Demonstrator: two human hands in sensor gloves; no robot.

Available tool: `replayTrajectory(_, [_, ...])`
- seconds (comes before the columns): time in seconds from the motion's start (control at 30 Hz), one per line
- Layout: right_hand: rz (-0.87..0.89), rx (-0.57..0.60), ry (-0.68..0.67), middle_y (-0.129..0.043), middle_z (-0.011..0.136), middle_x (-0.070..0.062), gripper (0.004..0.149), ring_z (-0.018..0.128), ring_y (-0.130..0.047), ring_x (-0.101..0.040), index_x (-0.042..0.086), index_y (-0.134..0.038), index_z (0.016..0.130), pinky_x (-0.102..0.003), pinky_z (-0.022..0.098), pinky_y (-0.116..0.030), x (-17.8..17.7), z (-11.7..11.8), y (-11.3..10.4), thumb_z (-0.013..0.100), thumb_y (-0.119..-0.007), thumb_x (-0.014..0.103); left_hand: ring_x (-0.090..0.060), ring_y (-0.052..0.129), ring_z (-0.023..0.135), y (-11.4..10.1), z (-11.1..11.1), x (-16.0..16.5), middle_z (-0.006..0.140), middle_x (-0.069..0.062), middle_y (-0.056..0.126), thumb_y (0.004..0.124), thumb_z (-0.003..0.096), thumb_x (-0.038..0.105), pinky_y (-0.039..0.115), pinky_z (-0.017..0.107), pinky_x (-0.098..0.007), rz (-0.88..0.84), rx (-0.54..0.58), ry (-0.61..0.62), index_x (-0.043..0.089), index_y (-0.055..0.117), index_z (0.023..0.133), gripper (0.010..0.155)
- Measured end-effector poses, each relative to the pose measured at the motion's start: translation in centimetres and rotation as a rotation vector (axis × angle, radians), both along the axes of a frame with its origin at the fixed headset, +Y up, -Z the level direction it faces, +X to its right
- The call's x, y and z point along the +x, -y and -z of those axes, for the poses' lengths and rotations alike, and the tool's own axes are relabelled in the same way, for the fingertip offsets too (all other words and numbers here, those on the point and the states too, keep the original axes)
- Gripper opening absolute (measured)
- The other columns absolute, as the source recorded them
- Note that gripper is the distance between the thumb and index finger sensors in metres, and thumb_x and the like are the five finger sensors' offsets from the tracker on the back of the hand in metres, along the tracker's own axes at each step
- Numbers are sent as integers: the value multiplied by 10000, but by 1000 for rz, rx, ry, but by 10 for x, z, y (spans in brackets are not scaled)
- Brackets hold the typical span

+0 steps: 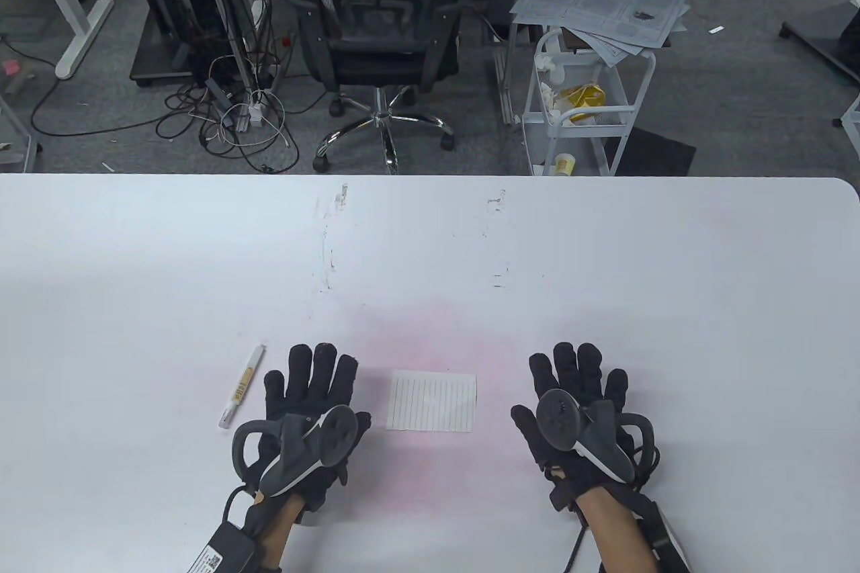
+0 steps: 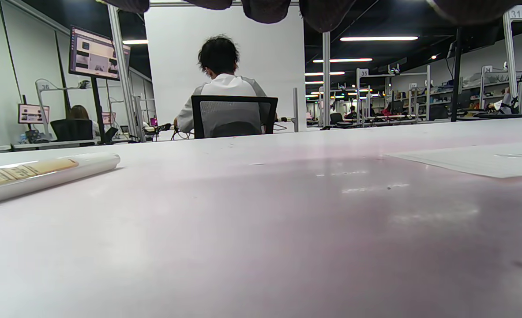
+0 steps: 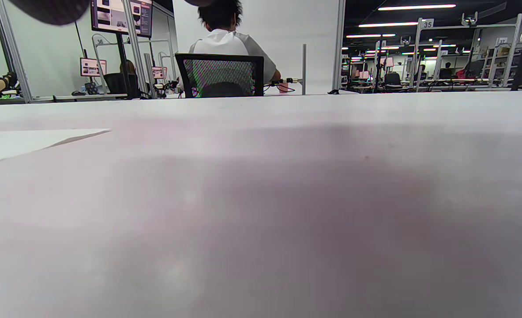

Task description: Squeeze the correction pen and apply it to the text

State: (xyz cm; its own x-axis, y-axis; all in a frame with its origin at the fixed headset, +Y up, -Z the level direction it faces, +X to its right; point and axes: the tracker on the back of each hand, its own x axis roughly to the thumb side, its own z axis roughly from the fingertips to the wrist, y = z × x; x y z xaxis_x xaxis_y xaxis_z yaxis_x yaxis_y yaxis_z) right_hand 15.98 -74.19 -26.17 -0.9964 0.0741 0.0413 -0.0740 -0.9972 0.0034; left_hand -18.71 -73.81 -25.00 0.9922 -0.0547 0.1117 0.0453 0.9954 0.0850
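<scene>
A white correction pen (image 1: 242, 386) with a tan label lies on the white table (image 1: 430, 250), just left of my left hand (image 1: 313, 379). It also shows in the left wrist view (image 2: 40, 174). A small lined paper (image 1: 433, 400) lies flat between my hands; it also shows in the left wrist view (image 2: 477, 160) and the right wrist view (image 3: 27, 142). My left hand rests flat on the table, fingers spread, holding nothing. My right hand (image 1: 581, 377) rests flat to the right of the paper, holding nothing.
Faint scuff marks (image 1: 329, 244) cross the table's middle. Beyond the far edge stand an office chair (image 1: 379, 42) and a white cart (image 1: 584, 103) with papers.
</scene>
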Motion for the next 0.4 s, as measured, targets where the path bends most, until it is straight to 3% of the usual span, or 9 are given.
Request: replayTrajectory(0.4, [-16, -14, 3, -148, 1105, 12, 773, 1012, -45, -361, 344, -274, 1051, -674, 646, -152, -2, -1, 0, 438, -577, 704, -319, 327, 1132, 0, 1, -3, 1193, 33, 299, 589, 363, 697, 445, 784, -608, -12, 1, -6, 406, 381, 1073, 795])
